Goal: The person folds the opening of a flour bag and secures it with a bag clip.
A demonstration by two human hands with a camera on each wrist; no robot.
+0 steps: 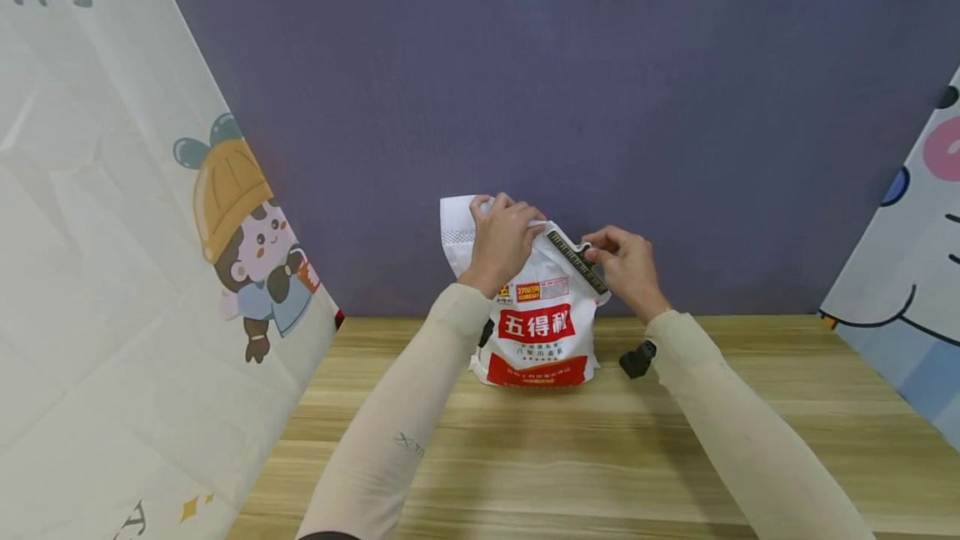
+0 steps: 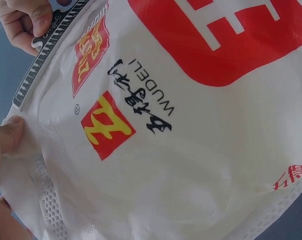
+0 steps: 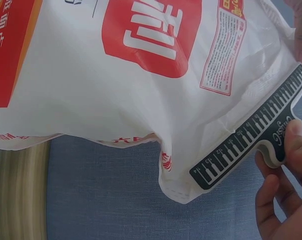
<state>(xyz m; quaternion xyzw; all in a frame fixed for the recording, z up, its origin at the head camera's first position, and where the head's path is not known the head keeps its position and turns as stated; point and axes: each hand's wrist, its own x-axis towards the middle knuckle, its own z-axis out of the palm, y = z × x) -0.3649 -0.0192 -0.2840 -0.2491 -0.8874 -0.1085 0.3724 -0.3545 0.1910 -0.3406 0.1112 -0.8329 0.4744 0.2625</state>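
A white bag with red printing [image 1: 536, 332] stands upright on the wooden table, its lettering including WUDELI. Along the right part of its top edge sits a long black-and-white clip [image 3: 251, 127] with piano-key markings, slanting down to the right. My right hand [image 1: 630, 269] pinches the clip's handle between thumb and fingers. With my left hand [image 1: 504, 242] I grip the bag's top edge, left of the clip. In the left wrist view the left thumb [image 2: 11, 134] presses on the white plastic near the clip's end. A loose flap of the bag sticks out left of that hand.
Behind the bag rises a dark blue-grey partition [image 1: 570, 65]. White printed panels stand at the left [image 1: 97, 215] and the right [image 1: 900, 273]. The wooden tabletop [image 1: 562, 465] extends in front of the bag. A black wrist camera [image 1: 637, 359] hangs beneath the right wrist.
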